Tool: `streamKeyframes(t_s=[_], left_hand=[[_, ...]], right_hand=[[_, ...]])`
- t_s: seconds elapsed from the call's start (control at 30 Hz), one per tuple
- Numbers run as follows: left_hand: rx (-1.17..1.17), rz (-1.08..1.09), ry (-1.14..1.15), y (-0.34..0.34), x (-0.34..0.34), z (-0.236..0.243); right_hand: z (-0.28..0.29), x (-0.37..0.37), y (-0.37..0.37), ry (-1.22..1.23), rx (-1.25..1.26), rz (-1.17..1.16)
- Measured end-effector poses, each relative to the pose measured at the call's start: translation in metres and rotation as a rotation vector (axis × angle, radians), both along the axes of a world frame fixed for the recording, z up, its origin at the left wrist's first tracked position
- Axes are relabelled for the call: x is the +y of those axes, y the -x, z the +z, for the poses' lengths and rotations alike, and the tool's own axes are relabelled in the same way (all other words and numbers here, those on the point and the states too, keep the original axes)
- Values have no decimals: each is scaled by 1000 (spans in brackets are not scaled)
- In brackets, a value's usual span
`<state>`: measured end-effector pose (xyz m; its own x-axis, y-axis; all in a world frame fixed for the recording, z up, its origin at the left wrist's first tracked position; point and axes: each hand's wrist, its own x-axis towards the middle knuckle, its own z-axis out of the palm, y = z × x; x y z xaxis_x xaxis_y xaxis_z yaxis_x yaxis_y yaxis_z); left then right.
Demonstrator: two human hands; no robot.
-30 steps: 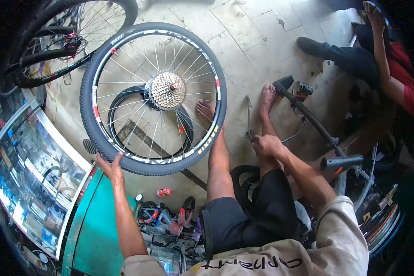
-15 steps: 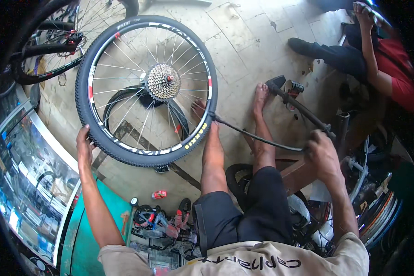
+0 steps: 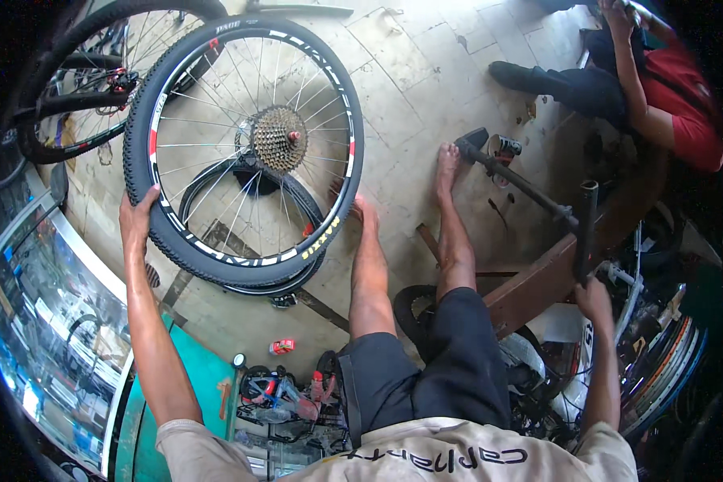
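My left hand (image 3: 138, 215) grips the tire at the left side of a large bicycle wheel (image 3: 160, 241) with a toothed cassette (image 3: 277, 138) at its hub. A second black tire (image 3: 301, 281) shows beneath that wheel. My right hand (image 3: 593, 299) is low at the right, fingers curled at the lower end of a dark upright tube (image 3: 586, 229); what they hold is hidden. Beside it are a brown wooden board (image 3: 522, 296) and a slanting metal post (image 3: 522, 181) with a dark foot near my bare foot.
Another bicycle wheel (image 3: 76, 149) lies upper left. A glass display case (image 3: 56, 321) and green-topped surface (image 3: 186, 361) line the left. A person in red (image 3: 687, 120) sits upper right. Bike parts (image 3: 293, 390), a red packet (image 3: 281, 346) and stacked rims (image 3: 671, 361) are below and right.
My left hand and the wheel have shifted up and left. My right hand moved right and down to the tube; the dark hose seen near it half a second ago no longer shows there.
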<state>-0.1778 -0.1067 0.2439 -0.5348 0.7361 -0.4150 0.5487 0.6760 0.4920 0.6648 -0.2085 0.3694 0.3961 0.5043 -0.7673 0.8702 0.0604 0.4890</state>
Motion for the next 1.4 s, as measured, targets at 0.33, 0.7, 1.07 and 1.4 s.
streamKeyframes(t_s=[0.33,0.7,1.07,1.4], left_hand=[[-255,140,-113,-13,28,-5],[-202,174,-50,0,6,-29],[-225,253,-43,15,-16,-50],[125,-132,139,5,62,-10]], right_hand=[[-20,95,45,-627,773,-631],[-94,102,0,-844,777,-959],[-103,108,-6,-851,670,-947],[-98,137,18,-891,628,-904]])
